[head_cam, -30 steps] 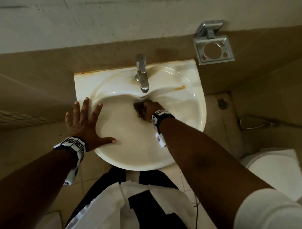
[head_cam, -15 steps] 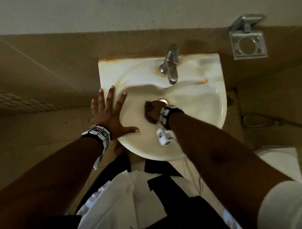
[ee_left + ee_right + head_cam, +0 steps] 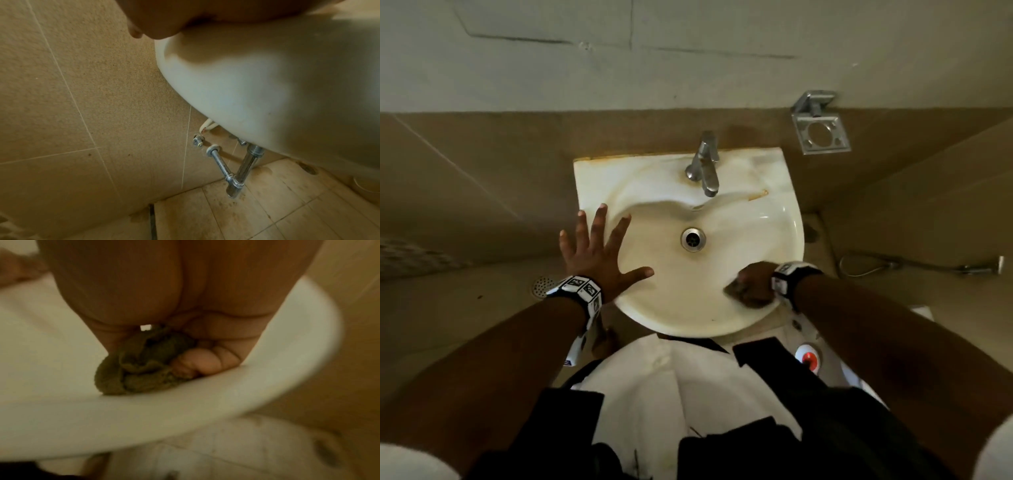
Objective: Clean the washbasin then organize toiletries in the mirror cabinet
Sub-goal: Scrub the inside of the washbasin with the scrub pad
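A white washbasin (image 3: 784,219) with yellowish stains hangs on the tiled wall, its drain (image 3: 693,239) in the middle and a chrome tap (image 3: 705,164) at the back. My left hand (image 3: 599,253) lies flat with spread fingers on the basin's left rim. My right hand (image 3: 751,286) grips a bunched dark green cloth (image 3: 141,366) and presses it against the inner near-right wall of the basin (image 3: 185,402). In the left wrist view only the heel of the left hand (image 3: 160,21) and the basin's underside (image 3: 257,91) show.
An empty chrome holder (image 3: 822,132) is fixed to the wall right of the tap. A chrome waste pipe (image 3: 240,170) runs below the basin. A floor drain (image 3: 542,286) lies left, a hose (image 3: 914,265) right. My white and black clothing (image 3: 688,394) is close to the basin's front.
My right hand has carried the cloth from beside the drain down to the basin's near-right wall, uncovering the drain. The left hand stays on the left rim. The head view has shifted.
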`<action>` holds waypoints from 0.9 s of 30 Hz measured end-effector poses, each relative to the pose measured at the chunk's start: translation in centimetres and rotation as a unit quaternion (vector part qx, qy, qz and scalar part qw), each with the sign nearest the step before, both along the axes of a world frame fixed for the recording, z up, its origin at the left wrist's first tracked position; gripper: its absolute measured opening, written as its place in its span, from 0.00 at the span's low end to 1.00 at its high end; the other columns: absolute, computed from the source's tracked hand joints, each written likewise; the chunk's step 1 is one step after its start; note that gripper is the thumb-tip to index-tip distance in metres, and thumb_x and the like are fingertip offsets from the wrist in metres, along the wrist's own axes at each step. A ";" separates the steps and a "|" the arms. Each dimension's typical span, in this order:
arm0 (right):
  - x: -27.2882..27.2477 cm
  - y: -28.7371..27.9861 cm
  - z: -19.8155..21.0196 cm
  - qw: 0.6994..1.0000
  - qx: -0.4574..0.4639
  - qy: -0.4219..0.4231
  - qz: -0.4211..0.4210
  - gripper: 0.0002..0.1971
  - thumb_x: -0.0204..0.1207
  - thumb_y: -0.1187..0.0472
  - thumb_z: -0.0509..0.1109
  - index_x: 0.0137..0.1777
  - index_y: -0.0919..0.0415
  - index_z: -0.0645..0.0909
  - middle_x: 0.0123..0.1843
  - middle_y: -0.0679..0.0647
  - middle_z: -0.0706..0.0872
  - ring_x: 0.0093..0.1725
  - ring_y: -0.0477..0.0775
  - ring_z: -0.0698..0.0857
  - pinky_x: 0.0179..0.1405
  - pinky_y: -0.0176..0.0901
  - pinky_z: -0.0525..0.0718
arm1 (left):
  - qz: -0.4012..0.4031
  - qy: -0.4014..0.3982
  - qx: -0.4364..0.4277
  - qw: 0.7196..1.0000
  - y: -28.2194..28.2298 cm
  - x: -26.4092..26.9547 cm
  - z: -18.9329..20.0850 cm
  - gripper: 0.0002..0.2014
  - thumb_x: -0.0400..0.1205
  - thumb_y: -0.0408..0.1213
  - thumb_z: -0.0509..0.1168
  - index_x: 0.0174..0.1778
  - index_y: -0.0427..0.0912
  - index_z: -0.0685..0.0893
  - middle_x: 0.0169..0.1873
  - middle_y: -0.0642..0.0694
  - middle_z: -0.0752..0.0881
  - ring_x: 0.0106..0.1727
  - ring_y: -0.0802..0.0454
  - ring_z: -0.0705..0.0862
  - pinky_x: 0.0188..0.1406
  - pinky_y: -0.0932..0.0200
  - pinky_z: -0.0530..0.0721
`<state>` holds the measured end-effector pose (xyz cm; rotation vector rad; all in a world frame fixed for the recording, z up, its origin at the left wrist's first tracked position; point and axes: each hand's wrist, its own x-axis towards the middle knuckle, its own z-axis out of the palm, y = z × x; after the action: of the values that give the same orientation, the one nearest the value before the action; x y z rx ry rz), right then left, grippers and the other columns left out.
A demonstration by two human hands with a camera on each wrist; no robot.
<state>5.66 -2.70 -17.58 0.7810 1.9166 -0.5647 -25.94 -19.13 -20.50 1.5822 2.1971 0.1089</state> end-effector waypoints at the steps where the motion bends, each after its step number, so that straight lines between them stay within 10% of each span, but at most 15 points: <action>1: 1.9 1.9 0.9 0.999 0.048 -0.012 -0.014 0.38 0.67 0.25 0.54 0.65 0.48 0.85 0.66 0.56 0.87 0.65 0.63 0.85 0.72 0.54 0.79 | 0.001 0.012 -0.005 1.000 0.1 0.2 0.1 0.56 0.63 0.91 0.39 0.85 0.70 0.31 0.88 0.51 0.29 0.89 0.35 0.34 0.81 0.21 0.40; 6: 3.4 9.3 6.5 0.965 0.249 0.059 -0.054 0.18 0.85 0.53 0.64 0.74 0.52 0.80 0.76 0.60 0.78 0.74 0.64 0.78 0.75 0.52 0.73 | -0.025 0.098 -0.067 0.993 1.4 1.2 0.6 0.52 0.69 0.86 0.38 0.86 0.67 0.33 0.88 0.50 0.30 0.88 0.38 0.29 0.78 0.20 0.33; 9: -0.4 10.9 6.2 0.934 0.281 0.202 -0.089 0.13 0.80 0.65 0.63 0.63 0.60 0.81 0.62 0.65 0.84 0.62 0.69 0.84 0.61 0.53 0.81 | -0.048 0.098 -0.082 0.991 4.1 3.1 1.3 0.52 0.73 0.83 0.48 0.88 0.63 0.35 0.88 0.49 0.30 0.88 0.39 0.29 0.81 0.21 0.37; 15: -7.6 6.8 0.5 0.912 0.204 0.341 -0.096 0.13 0.82 0.66 0.61 0.64 0.62 0.78 0.65 0.65 0.81 0.64 0.68 0.82 0.60 0.54 0.80 | -0.012 0.047 -0.090 0.995 10.4 10.3 2.2 0.55 0.74 0.77 0.61 0.88 0.62 0.36 0.89 0.50 0.33 0.89 0.39 0.31 0.83 0.24 0.46; 27: -1.0 15.7 1.2 0.933 0.241 0.268 -0.018 0.13 0.79 0.56 0.71 0.61 0.58 0.86 0.59 0.61 0.88 0.60 0.66 0.86 0.58 0.51 0.83 | 0.052 0.064 -0.141 0.986 11.1 14.1 2.1 0.54 0.74 0.75 0.64 0.89 0.62 0.42 0.89 0.48 0.35 0.88 0.37 0.29 0.82 0.23 0.44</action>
<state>4.61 12.98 -16.34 1.0478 2.6079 -0.3449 -11.85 -8.07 -18.42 1.3507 2.2739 -0.2699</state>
